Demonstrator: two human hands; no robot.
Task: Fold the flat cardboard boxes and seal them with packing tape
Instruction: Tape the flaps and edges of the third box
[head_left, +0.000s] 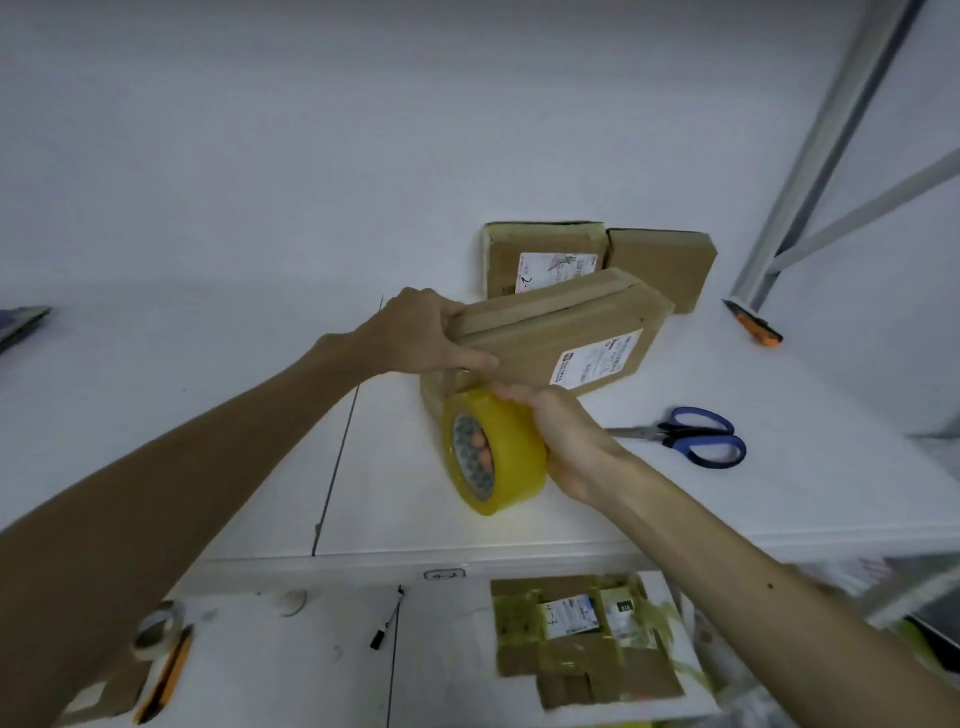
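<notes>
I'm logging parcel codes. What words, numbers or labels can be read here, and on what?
"4-2": shelf tag, front edge.
"4-3": handwritten on the white label of the flattened box.
"2-": handwritten on the label of the rear box, cut off by the held box.
Printed text on every shipping label: too blurred to read.

Left hand (423, 332) gripping cardboard box (550, 332), right hand (566, 441) holding tape roll (496, 457)

This looks like a packing room. A white table (208, 364) holds boxes (660, 265) with labels, tape (511, 452) and scissors (691, 436), beside a metal rack (831, 156).
</notes>
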